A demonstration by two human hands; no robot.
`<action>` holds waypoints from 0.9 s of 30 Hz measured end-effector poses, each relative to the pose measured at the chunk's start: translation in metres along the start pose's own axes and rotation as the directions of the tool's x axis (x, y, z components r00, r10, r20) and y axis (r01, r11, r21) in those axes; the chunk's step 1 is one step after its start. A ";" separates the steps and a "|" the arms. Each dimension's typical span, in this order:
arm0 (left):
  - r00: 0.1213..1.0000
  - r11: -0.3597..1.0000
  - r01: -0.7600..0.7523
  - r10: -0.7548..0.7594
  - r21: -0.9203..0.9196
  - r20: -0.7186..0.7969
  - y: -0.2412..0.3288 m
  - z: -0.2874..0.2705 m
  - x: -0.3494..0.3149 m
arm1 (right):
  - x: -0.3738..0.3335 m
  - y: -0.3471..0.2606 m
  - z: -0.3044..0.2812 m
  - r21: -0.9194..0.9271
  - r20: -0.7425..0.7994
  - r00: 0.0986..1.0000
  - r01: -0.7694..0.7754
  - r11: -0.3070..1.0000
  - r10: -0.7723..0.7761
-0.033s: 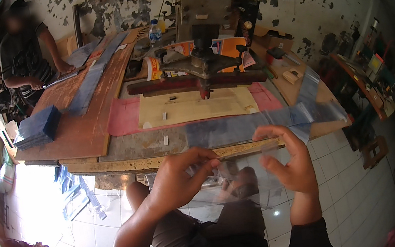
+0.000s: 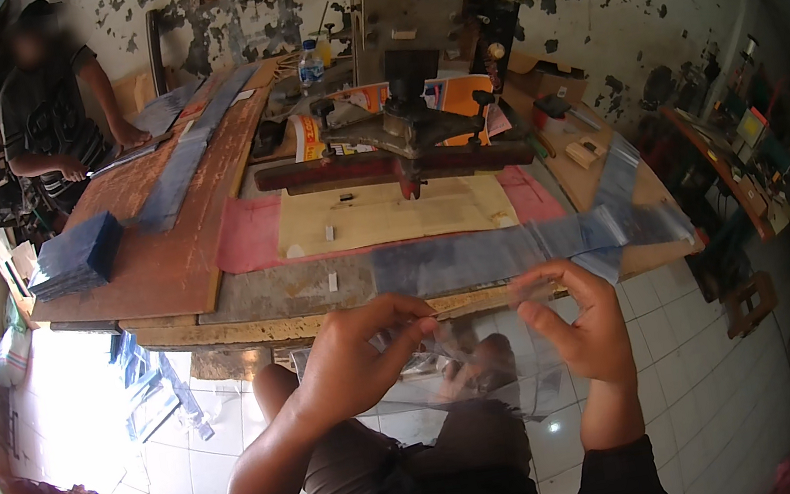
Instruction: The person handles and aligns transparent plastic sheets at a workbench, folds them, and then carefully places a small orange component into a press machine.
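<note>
A clear plastic sheet (image 2: 479, 377) hangs over my lap, in front of the table's near edge. My left hand (image 2: 355, 359) pinches its upper left part between thumb and fingers. At the sheet's right side is my right hand (image 2: 577, 322), its fingers bent and the thumb apart from them. The sheet is see-through, so its right edge is hard to make out, and I cannot tell whether that hand touches it. Beyond my hands, strips of bluish clear plastic (image 2: 477, 256) lie along the table's front right.
A press with a dark red bar (image 2: 304, 175) stands over a cream board (image 2: 391, 217) on pink sheeting. To the left are a stack of blue sheets (image 2: 78, 253) and a brown board (image 2: 166, 269). A person (image 2: 52, 103) works at the far left. Plastic scraps (image 2: 157, 387) litter the floor.
My right hand's fingers have dipped slightly, bringing the fingertips closer to the thumb. The plastic sheet has shifted a little. My left hand is almost still.
</note>
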State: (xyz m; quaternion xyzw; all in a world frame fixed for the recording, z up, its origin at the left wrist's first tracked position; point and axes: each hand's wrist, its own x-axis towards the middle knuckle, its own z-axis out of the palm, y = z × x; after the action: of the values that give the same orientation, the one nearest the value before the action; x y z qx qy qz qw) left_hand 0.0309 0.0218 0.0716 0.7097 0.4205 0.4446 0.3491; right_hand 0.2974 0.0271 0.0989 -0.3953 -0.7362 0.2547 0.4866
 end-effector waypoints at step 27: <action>0.986 0.996 0.081 -0.076 0.027 -0.149 -0.001 -0.052 0.000 | 0.012 0.061 -0.047 0.283 -0.359 0.912 0.309 0.908 -0.198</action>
State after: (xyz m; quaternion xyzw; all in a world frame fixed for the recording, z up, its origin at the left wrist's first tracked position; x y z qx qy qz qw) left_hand -0.0175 0.0286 0.0900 0.6632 0.4801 0.4749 0.3227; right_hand 0.3584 0.0704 0.0777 -0.2429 -0.6384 0.2413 0.6894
